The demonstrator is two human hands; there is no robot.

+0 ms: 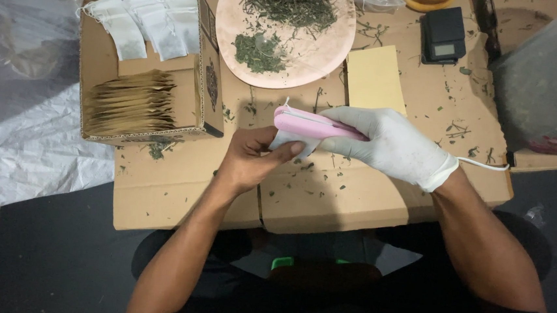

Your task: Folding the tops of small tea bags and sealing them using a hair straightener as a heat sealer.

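- Crumpled white plastic sheet (pixel 19 125) covers the floor at far left, under and beside the work area.
- Open brown cardboard box (pixel 142 68) sits at the left of the flattened cardboard counter (pixel 328 199); empty white drawstring tea bags (pixel 145 22) lie along its top end, a fanned stack of flat brown paper sachets (pixel 132 104) below them, both within easy reach of the bare hand.
- Bare left hand (pixel 252 158), fingers pinched together on a small white filter bag (pixel 292 141), holds its edge up into the sealer, probably to keep the mouth flat.
- Round pink plate (pixel 328 52) with two heaps of dried green herb leaves (pixel 289 3) is just above the hands; crumbs are scattered over the cardboard.
- Pink handheld heat sealer (pixel 307 122) is clamped on the bag's edge, pointing left.
- White-gloved right hand (pixel 390 145), fingers closed round the sealer's body, squeezes it; a white cord (pixel 483 165) trails off right.
- Plain yellow paper envelope (pixel 374 78) lies flat beside the plate.
- Small black digital scale (pixel 442 36) sits at top right, near the herbs for weighing, I think.
- Translucent plastic tub (pixel 552 71) stands at far right.
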